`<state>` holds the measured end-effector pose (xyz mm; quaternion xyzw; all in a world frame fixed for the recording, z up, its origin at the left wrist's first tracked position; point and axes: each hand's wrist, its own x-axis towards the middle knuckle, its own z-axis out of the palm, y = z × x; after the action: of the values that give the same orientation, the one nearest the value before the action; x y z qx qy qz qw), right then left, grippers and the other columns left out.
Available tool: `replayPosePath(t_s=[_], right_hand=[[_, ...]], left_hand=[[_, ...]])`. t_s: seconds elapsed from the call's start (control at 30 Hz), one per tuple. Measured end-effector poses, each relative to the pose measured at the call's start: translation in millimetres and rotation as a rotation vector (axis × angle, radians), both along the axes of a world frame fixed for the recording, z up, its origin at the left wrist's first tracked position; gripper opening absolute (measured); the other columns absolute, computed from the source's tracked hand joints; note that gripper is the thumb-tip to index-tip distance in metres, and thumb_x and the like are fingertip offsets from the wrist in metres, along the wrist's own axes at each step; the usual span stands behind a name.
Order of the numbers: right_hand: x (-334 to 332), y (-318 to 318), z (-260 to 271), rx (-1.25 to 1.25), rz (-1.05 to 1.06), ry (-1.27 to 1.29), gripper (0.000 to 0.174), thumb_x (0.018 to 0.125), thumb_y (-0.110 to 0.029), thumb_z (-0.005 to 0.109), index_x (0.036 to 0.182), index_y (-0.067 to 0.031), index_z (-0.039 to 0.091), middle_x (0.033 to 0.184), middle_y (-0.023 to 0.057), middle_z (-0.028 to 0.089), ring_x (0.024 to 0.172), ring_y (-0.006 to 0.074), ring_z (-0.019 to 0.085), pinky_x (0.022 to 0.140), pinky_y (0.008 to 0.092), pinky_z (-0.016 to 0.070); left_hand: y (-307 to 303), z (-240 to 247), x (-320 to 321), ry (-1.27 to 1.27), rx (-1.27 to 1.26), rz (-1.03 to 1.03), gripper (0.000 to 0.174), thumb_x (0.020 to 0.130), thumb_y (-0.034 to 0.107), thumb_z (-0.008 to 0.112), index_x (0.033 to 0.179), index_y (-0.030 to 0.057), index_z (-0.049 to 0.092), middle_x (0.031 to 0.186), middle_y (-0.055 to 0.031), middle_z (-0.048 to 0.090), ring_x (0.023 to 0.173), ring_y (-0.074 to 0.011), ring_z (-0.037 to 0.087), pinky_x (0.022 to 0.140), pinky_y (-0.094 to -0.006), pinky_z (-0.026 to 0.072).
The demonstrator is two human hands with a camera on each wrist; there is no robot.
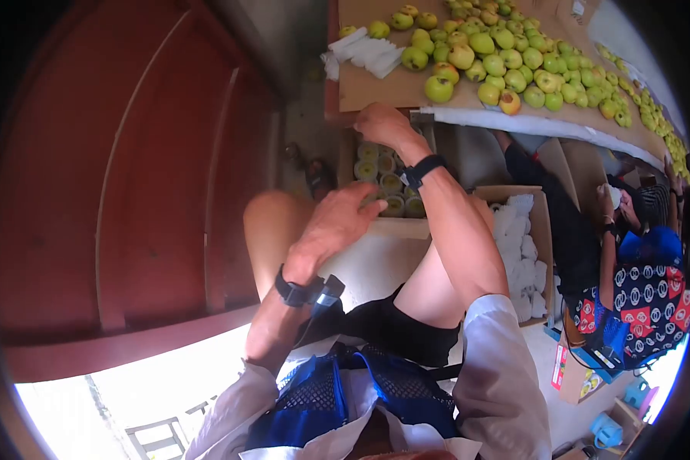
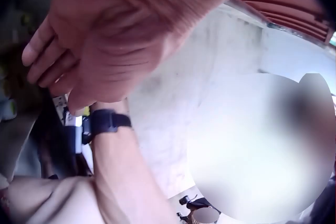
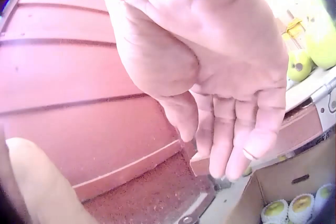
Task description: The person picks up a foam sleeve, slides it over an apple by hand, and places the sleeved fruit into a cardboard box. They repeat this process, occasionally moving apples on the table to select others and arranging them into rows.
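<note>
My left hand [image 1: 337,221] is above the near side of a cardboard box [image 1: 401,228], its fingers loosely bent and holding nothing. Inside the box stand several rows of green-yellow fruits [image 1: 366,169], each in a white foam net. Farther forward, my right hand [image 1: 391,127] hangs over the box's far side, close to the table edge. From the right wrist, that hand [image 3: 210,77] shows an empty palm and relaxed fingers pointing down. The left wrist view shows the left palm [image 2: 115,45] empty too, with my right forearm's strap [image 2: 107,122] behind it.
Many loose apple-like fruits [image 1: 514,65] cover the table [image 1: 368,84], with white foam nets [image 1: 368,52] at its left corner. To the right stands a box [image 1: 546,230] of white nets. A red metal door [image 1: 130,169] is at left. Another person [image 1: 625,211] works at far right.
</note>
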<state>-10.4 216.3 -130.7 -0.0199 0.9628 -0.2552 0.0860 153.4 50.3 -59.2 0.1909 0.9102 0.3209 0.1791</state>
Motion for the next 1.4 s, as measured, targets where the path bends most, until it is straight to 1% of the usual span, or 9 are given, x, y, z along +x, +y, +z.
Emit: replayPosePath(t_s=[0.2,0.3,0.4,0.6,0.7,1.0,1.2,1.3,1.4], right_hand=[[-20,18,6,-0.173,-0.239,0.242,0.030,0.091,-0.026,0.060,0.109,-0.0062,0.073,0.106,0.0212,0.071,0.105,0.0386,0.067,0.090,0.0448,0.0526],[-49,26,-9,-0.500,-0.459,0.321,0.028,0.091,-0.026,0.061,0.109,-0.0092,0.073,0.102,0.0212,0.072,0.101,0.0383,0.068,0.088,0.0439,0.0528],[-63,33,-12,-0.459,-0.509,0.488,0.029,0.090,-0.029,0.063,0.112,-0.0120,0.073,0.099,0.0220,0.072,0.097,0.0382,0.068,0.086,0.0440,0.0529],[-100,28,-35,-0.455,-0.443,0.595,0.045,0.089,-0.038,0.064,0.119,-0.0046,0.070,0.101,0.0267,0.071,0.098,0.0412,0.068,0.087,0.0431,0.0524],[-105,29,-30,-0.519,-0.542,0.480,0.052,0.091,-0.041,0.063,0.118,0.0029,0.069,0.106,0.0273,0.071,0.099,0.0398,0.068,0.089,0.0405,0.0518],[-64,33,-10,-0.811,-0.614,0.407,0.049,0.092,-0.040,0.064,0.108,0.0057,0.072,0.089,0.0146,0.073,0.080,0.0203,0.068,0.076,0.0325,0.0510],[-58,43,-35,-0.809,-0.620,0.495,0.028,0.088,-0.021,0.069,0.091,0.0061,0.071,0.080,0.0132,0.071,0.063,0.0180,0.066,0.063,0.0330,0.0519],[-61,50,-53,-0.826,-0.669,0.466,0.019,0.085,-0.009,0.068,0.097,0.0054,0.064,0.078,0.0138,0.069,0.063,0.0203,0.068,0.057,0.0329,0.0520],[-39,27,-16,-1.059,-0.793,0.339,0.029,0.083,-0.003,0.067,0.109,0.0047,0.057,0.081,0.0156,0.068,0.060,0.0232,0.067,0.048,0.0323,0.0486]], left_hand=[[-14,36,-90,0.201,0.171,0.098,0.034,0.095,0.024,0.062,0.118,0.0000,0.067,0.106,-0.0177,0.073,0.098,-0.0302,0.071,0.085,-0.0383,0.0532],[-14,20,-168,0.029,0.327,0.174,0.032,0.100,0.018,0.055,0.126,0.0027,0.064,0.113,-0.0091,0.071,0.101,-0.0187,0.070,0.079,-0.0299,0.0515],[-3,8,-216,0.006,0.438,0.180,0.031,0.100,0.015,0.054,0.124,-0.0009,0.064,0.114,-0.0073,0.071,0.102,-0.0168,0.070,0.076,-0.0286,0.0508],[3,-30,-234,-0.070,0.634,0.300,0.027,0.094,0.011,0.058,0.115,-0.0037,0.068,0.099,-0.0121,0.074,0.088,-0.0181,0.072,0.074,-0.0303,0.0546],[1,-32,-238,-0.016,0.627,0.248,0.027,0.094,0.010,0.057,0.116,-0.0028,0.068,0.100,-0.0133,0.074,0.087,-0.0189,0.073,0.071,-0.0305,0.0546],[-4,-46,-253,-0.148,0.669,0.232,0.032,0.098,0.013,0.055,0.123,-0.0038,0.063,0.115,-0.0140,0.071,0.104,-0.0208,0.070,0.073,-0.0288,0.0514],[17,-56,-259,-0.287,0.658,0.235,0.035,0.099,0.016,0.055,0.126,-0.0055,0.060,0.118,-0.0176,0.069,0.109,-0.0234,0.068,0.082,-0.0316,0.0526],[28,-61,-258,-0.377,0.763,0.242,0.040,0.100,0.017,0.054,0.132,-0.0065,0.055,0.123,-0.0188,0.066,0.116,-0.0253,0.065,0.089,-0.0328,0.0526],[40,-80,-274,-0.483,0.828,0.172,0.046,0.100,0.018,0.054,0.139,-0.0074,0.048,0.132,-0.0198,0.060,0.123,-0.0283,0.060,0.096,-0.0353,0.0513]])
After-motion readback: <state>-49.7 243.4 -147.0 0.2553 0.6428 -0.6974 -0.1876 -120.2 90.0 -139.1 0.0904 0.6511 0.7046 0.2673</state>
